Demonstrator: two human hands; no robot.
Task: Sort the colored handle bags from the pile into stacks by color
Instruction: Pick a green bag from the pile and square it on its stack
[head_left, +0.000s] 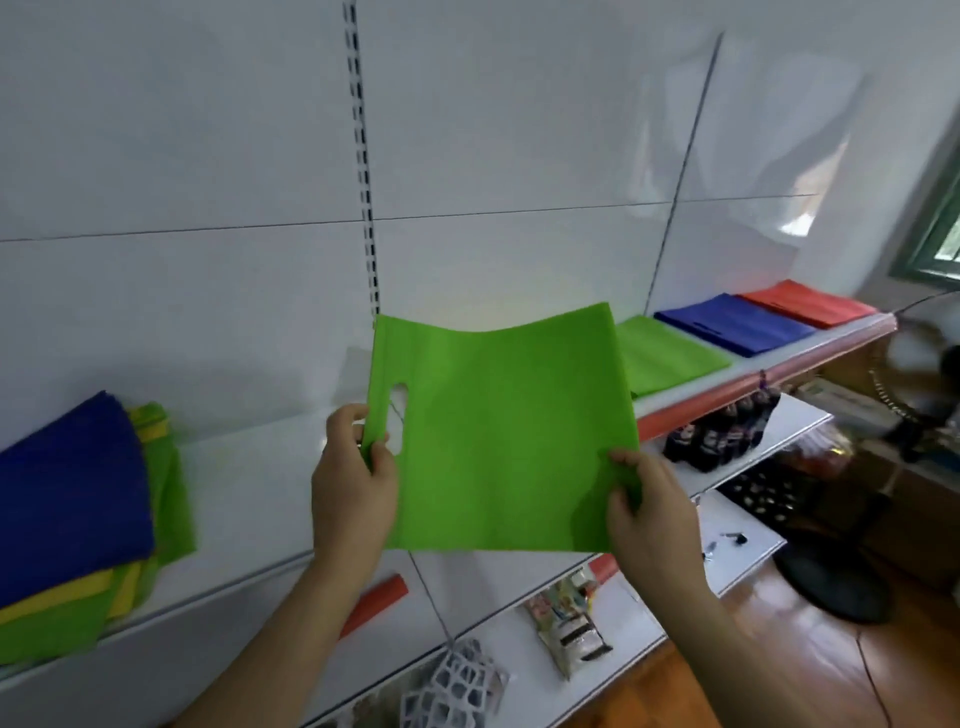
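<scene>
Both hands, left hand (353, 483) and right hand (649, 504), pinch the lower corners of a green bag (498, 436) held flat above the white shelf (249, 499), right of the mixed pile (72, 519) and left of the green stack (665, 353).

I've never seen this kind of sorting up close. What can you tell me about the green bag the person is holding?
The green bag is flat, bright lime, and looks like thin non-woven fabric. An oval handle hole is cut near its left edge. The left hand pinches that edge beside the hole; the right hand grips the lower right corner. It is held spread above the shelf.
</scene>
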